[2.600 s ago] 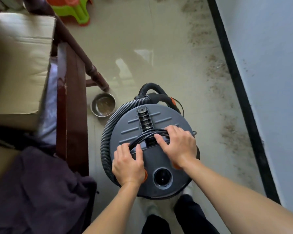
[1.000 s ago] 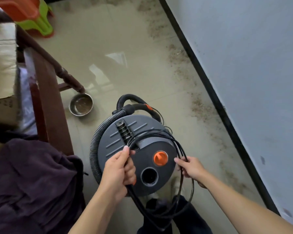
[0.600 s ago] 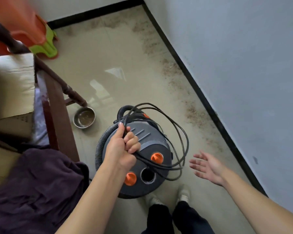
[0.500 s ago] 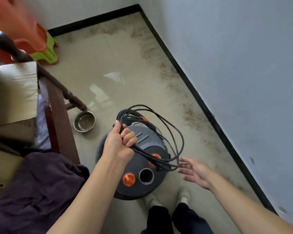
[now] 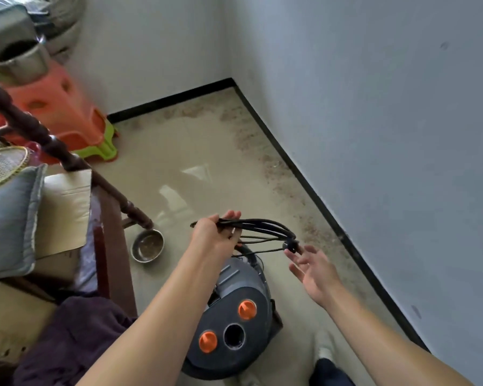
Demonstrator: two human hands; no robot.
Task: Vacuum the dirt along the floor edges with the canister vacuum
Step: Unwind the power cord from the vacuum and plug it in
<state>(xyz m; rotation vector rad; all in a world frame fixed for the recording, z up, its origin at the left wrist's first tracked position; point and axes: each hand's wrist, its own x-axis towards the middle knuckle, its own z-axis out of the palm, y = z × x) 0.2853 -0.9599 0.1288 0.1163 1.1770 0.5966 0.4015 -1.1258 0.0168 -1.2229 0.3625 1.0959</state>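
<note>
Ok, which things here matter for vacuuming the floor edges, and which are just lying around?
For the job: canister vacuum, power cord bundled in the left hand, plug by the open right hand, dirt along the wall.
Lying about: metal bowl, orange stool, cushion, cardboard, purple cloth.

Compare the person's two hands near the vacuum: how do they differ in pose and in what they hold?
The left hand grips the bundled black cord; the right hand grips nothing. The left hand's fingers curl round the loops; the right hand's fingers are spread, beside the plug. Both are bare and held up near the vacuum.
</note>
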